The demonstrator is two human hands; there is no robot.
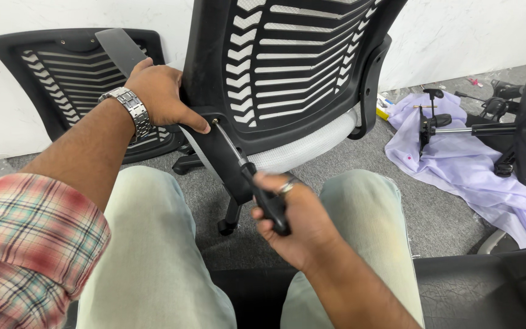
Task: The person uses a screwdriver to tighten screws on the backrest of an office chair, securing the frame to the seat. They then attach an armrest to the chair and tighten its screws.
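Screwdriver point(254, 186) position: you hold it in your right hand point(296, 225), low and centre in the view, between your knees. The fingers are closed around the black handle, with a ring on one finger. The metal shaft runs up and to the left from the handle, and its tip sits at a fastener point on the lower left edge of the chair back point(287, 67).

Your left hand point(159, 94) is above and to the left of the right hand, well apart from it. It grips the left edge of the chair back, with the thumb lying along the black frame just beside the tip. A metal watch point(128, 109) is on that wrist, and a plaid sleeve point(28, 244) covers the upper arm.

Chair back details: black plastic frame with horizontal slots, standing upright directly ahead of you. A grey mesh seat point(305, 143) shows below it, and a caster point(226, 226) of the base rests on the grey floor between your legs.

Surroundings:
- A second slotted backrest point(50, 73) leans against the white wall at the left, behind your left hand.
- A lilac cloth point(458, 170) lies on the floor at the right, with black chair parts point(436, 119) on it.
- More black chair hardware stands at the far right edge.
- A black cushion point(476, 292) fills the lower right corner.
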